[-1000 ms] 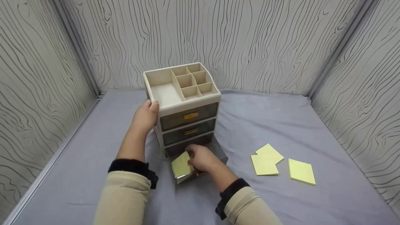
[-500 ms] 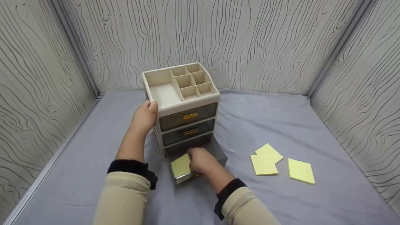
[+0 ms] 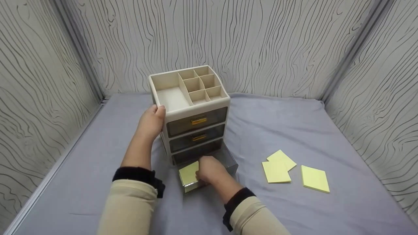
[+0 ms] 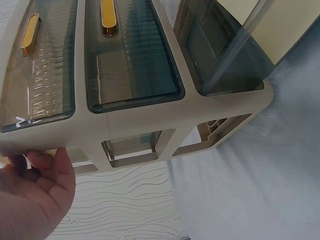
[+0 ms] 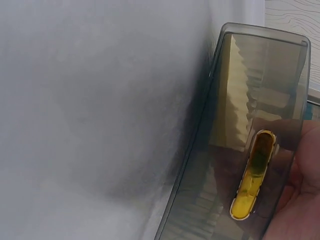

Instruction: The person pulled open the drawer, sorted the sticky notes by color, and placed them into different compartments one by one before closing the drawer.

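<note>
A cream desktop drawer organizer (image 3: 196, 109) with smoky clear drawers stands mid-table. My left hand (image 3: 152, 122) grips its upper left side, thumb at the front corner; the left wrist view shows the fingers (image 4: 62, 175) curled at the frame. The bottom drawer (image 3: 232, 168) is pulled out. Inside its left part lies a yellow sticky note pad (image 3: 188, 173). My right hand (image 3: 211, 170) reaches down into this drawer, against the pad's right edge. In the right wrist view the hand (image 5: 302, 185) is partly behind the drawer front and its gold handle (image 5: 252, 175); the fingertips are unclear.
Two overlapping yellow sticky note pads (image 3: 276, 172) lie on the grey cloth (image 3: 261, 209) to the right. Beside them is a thicker pad (image 3: 315, 179). The organizer's top has open compartments, and its upper two drawers (image 3: 197, 122) are closed. Wood-patterned panels (image 3: 261, 45) surround the table.
The sticky note pad has gone from tilted to lying lower and flatter in the drawer. My right hand has dropped slightly with it. The left hand keeps its place on the organizer.
</note>
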Tool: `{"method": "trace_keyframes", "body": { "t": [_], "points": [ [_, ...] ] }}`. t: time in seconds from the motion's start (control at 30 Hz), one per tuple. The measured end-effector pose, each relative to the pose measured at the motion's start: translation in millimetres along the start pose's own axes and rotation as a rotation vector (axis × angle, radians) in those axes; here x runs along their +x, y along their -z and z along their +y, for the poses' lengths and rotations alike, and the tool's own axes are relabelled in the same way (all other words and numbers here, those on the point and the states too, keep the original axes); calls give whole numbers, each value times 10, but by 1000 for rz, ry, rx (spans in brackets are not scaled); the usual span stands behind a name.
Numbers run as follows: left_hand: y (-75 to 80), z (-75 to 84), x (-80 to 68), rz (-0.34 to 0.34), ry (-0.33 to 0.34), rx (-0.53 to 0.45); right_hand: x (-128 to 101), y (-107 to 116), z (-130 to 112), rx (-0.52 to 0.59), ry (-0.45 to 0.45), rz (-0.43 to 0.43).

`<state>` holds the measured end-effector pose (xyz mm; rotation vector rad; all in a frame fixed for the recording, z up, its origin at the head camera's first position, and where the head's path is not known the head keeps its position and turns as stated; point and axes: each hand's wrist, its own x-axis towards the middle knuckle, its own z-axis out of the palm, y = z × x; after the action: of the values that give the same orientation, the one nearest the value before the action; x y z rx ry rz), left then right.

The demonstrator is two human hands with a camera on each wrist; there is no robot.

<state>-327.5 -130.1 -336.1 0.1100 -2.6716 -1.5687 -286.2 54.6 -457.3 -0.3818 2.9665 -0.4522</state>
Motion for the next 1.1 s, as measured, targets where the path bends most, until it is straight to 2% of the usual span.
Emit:
{"method": "trace_keyframes", "body": {
  "t": [0.2, 0.53, 0.83, 1.1],
  "points": [
    [-10, 6, 3, -5, -2, -14, -23, 1, -15, -5, -64, -20],
    [-27, 28, 5, 8, 7, -13, -46, -2, 0, -45, -85, -26],
    [-13, 35, -7, 2, 14, -28, -50, 113, 167, -22, 17, 116],
    [-17, 12, -8, -4, 17, -22, -68, 361, 401, 105, 45, 257]
  ]
}}
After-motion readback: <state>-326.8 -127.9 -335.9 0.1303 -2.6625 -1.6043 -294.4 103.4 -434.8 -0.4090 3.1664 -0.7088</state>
